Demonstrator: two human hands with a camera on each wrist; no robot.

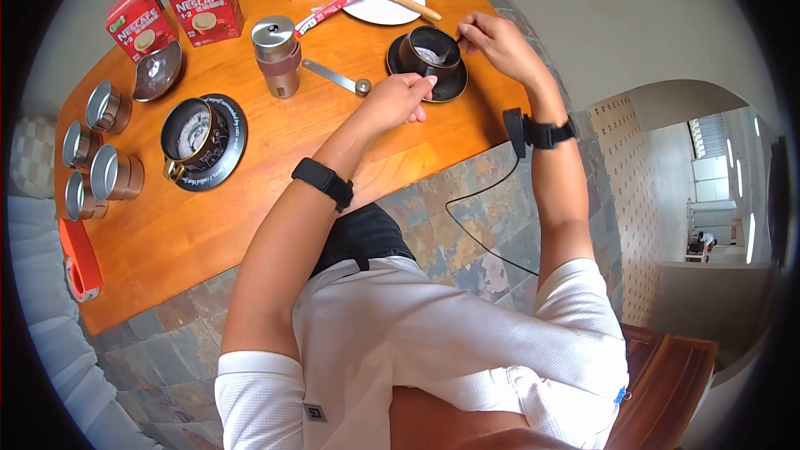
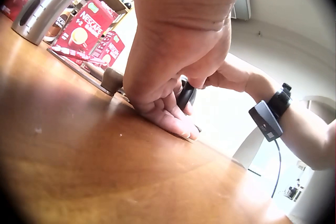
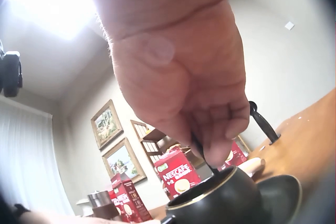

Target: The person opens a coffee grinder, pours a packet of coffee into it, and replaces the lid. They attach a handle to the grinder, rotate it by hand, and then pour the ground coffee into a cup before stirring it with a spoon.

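A black cup (image 1: 410,57) with a gold rim stands on a dark saucer (image 1: 451,88) near the table's right edge. White powder or foam shows inside it. My left hand (image 1: 400,102) pinches the cup's handle from the near side; in the left wrist view its lower fingers rest close to the tabletop. Above the rim, my right hand (image 1: 505,46) grips a dark spoon (image 3: 198,148) between thumb and fingers, the spoon's lower end down inside the cup. Its bowl is mostly hidden.
Left of the hands lie a metal measuring spoon (image 1: 332,76) and a steel tumbler (image 1: 277,62). Behind is a white plate (image 1: 367,10) with a wooden-handled brush (image 1: 408,0). A second black cup (image 1: 185,129), several metal tins (image 1: 117,173) and Nescafe boxes (image 1: 202,2) stand left.
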